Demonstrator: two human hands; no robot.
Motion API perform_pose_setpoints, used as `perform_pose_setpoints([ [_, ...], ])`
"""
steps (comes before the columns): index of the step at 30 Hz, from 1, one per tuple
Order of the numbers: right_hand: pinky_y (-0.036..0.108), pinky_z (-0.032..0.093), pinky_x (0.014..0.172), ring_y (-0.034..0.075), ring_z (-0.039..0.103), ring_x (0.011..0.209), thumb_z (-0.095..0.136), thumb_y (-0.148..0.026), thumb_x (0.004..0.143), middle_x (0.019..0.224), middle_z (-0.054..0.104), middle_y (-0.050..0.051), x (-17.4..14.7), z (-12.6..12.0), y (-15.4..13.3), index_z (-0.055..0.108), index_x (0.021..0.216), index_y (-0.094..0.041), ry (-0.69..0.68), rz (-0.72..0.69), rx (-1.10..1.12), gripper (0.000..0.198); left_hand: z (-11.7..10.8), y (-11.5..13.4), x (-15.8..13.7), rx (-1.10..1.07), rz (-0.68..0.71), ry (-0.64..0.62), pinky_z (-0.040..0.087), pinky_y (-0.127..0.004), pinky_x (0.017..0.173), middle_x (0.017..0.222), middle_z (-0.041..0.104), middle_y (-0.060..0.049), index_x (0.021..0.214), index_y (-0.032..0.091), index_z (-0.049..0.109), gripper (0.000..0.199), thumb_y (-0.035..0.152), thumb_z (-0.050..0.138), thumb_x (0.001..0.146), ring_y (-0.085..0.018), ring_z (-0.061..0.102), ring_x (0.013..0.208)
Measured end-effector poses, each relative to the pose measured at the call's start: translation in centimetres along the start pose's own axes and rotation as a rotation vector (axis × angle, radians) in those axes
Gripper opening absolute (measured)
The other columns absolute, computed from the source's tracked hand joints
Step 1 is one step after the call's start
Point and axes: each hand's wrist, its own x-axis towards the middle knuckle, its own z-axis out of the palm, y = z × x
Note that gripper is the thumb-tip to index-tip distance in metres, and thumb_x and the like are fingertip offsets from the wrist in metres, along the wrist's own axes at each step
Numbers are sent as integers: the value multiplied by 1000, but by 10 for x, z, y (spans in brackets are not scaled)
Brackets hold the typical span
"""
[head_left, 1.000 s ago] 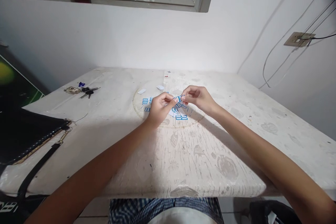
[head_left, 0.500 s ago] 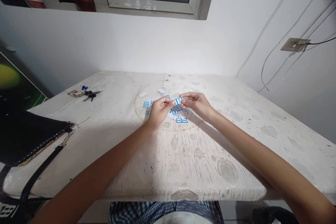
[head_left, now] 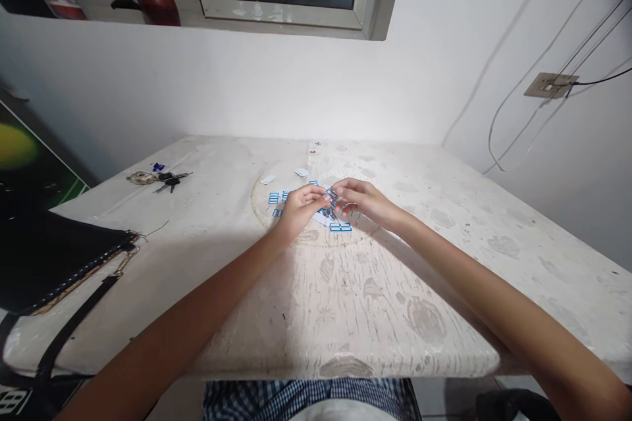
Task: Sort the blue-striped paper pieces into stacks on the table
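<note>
Between my two hands is a small white label with a blue border (head_left: 332, 195), too small to read. My left hand (head_left: 300, 208) pinches its near edge between thumb and fingertips. My right hand (head_left: 366, 201) touches the label's other side with bent fingers; whether they grip it is hard to make out. Under the hands lies a pile of similar blue-edged pieces (head_left: 323, 217), partly hidden. A group of them (head_left: 340, 227) lies flat just in front, and more blue-edged pieces (head_left: 273, 198) are laid out left of my left hand.
Two plain white slips (head_left: 267, 179) lie behind the pieces on the pale patterned table (head_left: 355, 302). Keys (head_left: 170, 180) and a small blue object (head_left: 158, 167) are at the left. A black bag with a strap (head_left: 64, 256) covers the near left side. A white wall stands behind.
The label has turned and dropped slightly toward my left fingertips. My right hand has shifted a little left, its fingers more spread and curled. The camera has moved slightly.
</note>
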Motion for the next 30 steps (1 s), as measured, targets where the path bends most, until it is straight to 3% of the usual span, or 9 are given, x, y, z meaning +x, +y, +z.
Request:
perform_pose_setpoints([
  [5,26,45,56,12,58,60,63,-33,72,64,59,1,0,1,3,58,77,-16,85,-133,-189,18,1,-1,-2,-42,-38,-1,46,-31,75,69,64,0,90,16,53,40,30,75,60,-15,63,71],
  [8,26,45,56,14,59,63,61,-33,73,67,59,2,1,0,4,58,73,-17,153,-146,-242,16,2,0,-3,-28,-14,31,46,-28,73,68,61,4,98,18,49,48,28,75,59,-12,61,69],
  [12,27,46,58,14,58,65,60,-30,75,69,59,3,2,-1,5,59,73,-17,117,-146,-291,14,2,1,-1,80,18,62,45,-27,70,72,60,0,84,16,60,33,31,75,58,-13,58,72],
  [16,26,45,55,13,58,61,60,-30,75,69,58,1,1,2,6,57,79,-18,61,-126,-208,13,1,0,1,113,16,68,44,-27,67,69,61,-1,69,15,64,23,34,73,60,-13,56,68],
  [22,26,45,57,10,55,55,66,-28,70,62,60,1,1,3,7,58,67,-16,34,-84,-137,15,2,0,-1,-81,-125,62,46,-28,67,65,61,-2,71,13,65,22,30,74,60,-11,57,64],
  [27,26,46,59,10,57,56,67,-27,69,65,63,4,1,-1,8,62,69,-13,37,34,49,15,-1,-3,-1,-262,-190,-32,48,-29,76,70,61,-3,73,12,66,16,24,72,65,-10,58,67],
  [30,25,47,58,10,57,54,70,-30,67,65,63,4,2,-3,9,63,68,-12,9,83,136,20,-4,-5,0,-322,-234,-14,48,-27,78,72,62,-4,75,11,66,13,20,71,67,-10,59,68],
])
